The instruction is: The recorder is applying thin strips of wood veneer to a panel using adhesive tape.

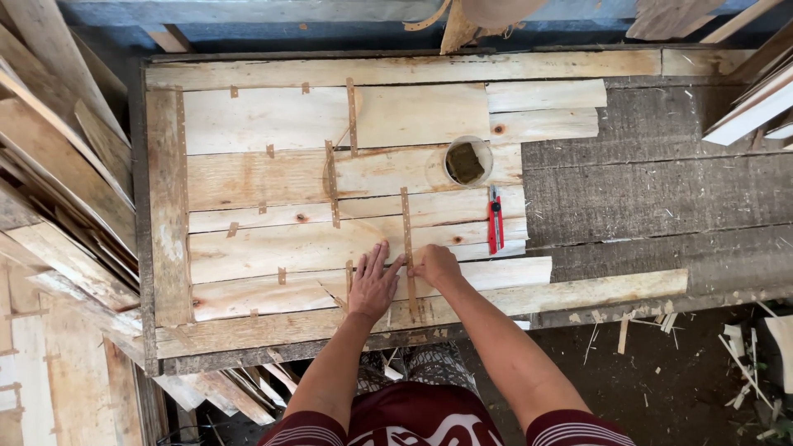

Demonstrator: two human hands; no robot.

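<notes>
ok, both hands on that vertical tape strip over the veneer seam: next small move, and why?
Probably slide the right hand down the tape strip toward the near edge, pressing. The left hand lies flat on the veneer sheet beside it, and the strip's lower end by the wrists looks not yet smoothed.

Rough workbench (661, 198) carries veneer sheets (273, 124), small tub (467, 161), red cutter (495, 220)

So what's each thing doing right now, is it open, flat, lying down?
Left hand: flat, fingers spread, pressing the veneer sheets.
Right hand: curled, pressing the tape strip.
Tape strip: straight, lying across the sheet seams.
Veneer sheets: flat, laid edge to edge on the table.
Cutter: lying down; blade too small to tell.
Cup: upright, open.
</notes>
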